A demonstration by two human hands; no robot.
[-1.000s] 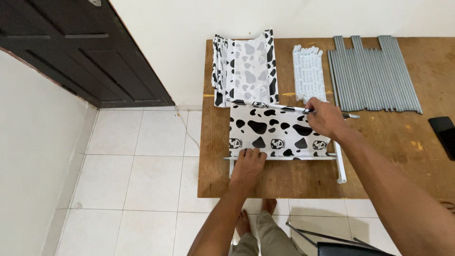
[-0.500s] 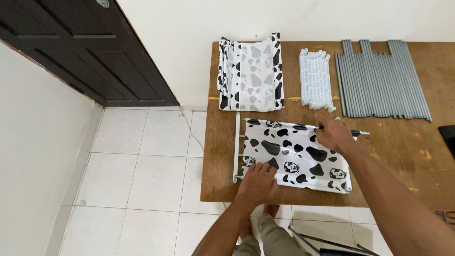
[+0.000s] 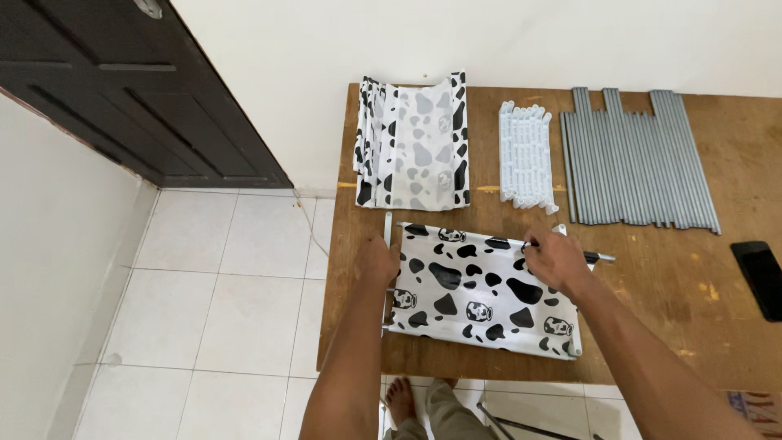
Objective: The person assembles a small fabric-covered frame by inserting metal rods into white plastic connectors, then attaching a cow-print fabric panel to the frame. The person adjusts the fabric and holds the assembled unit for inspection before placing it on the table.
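Bare desk [image 3: 652, 326] lies open to the right of the cow-print sheet [image 3: 481, 297], as far as the black phone [image 3: 762, 279] at the right edge. The far side is crowded: folded cow-print sheets [image 3: 415, 147], white connectors [image 3: 528, 156] and grey tubes [image 3: 635, 155] lie side by side with narrow gaps between.

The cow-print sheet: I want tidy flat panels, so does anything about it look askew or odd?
Yes. The cow-print sheet lies skewed to the table edge, its lower right corner dipping lowest. The left hand presses its left edge; the right hand holds the top right corner. No tears show.
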